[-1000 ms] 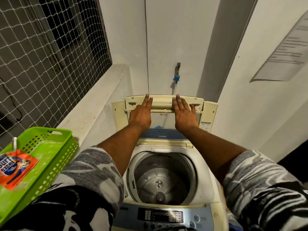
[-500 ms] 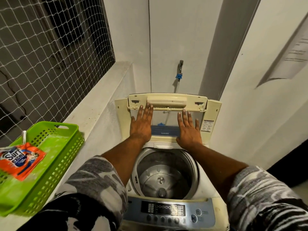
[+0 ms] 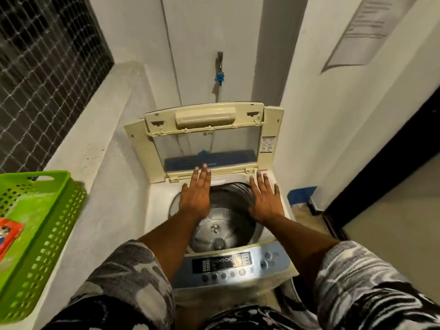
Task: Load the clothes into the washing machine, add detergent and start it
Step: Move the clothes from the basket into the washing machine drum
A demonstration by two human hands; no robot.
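Note:
A cream top-loading washing machine [image 3: 157, 206] stands in front of me with its folding lid [image 3: 207, 139] raised upright against the back wall. The steel drum [image 3: 221, 232] below looks bare of clothes. My left hand [image 3: 195, 196] hovers flat over the drum's left rim, fingers straight, fingertips near the lid's lower hinge. My right hand [image 3: 265, 198] is spread flat over the drum's right rim. Neither hand holds anything. An orange detergent packet [image 3: 8, 236] lies in the green basket [image 3: 47, 225] at my left. The control panel [image 3: 235, 265] faces me at the front.
The green basket sits on a white ledge [image 3: 95, 163] beside a netted window [image 3: 42, 75]. A tap with a blue fitting [image 3: 219, 67] is on the wall behind the machine. A blue-edged object [image 3: 302, 198] stands on the floor to the machine's right, near a dark doorway [image 3: 392, 167].
Both hands have come down off the raised lid, from its top edge to over the drum opening. The lid stays upright. The view tilted downward.

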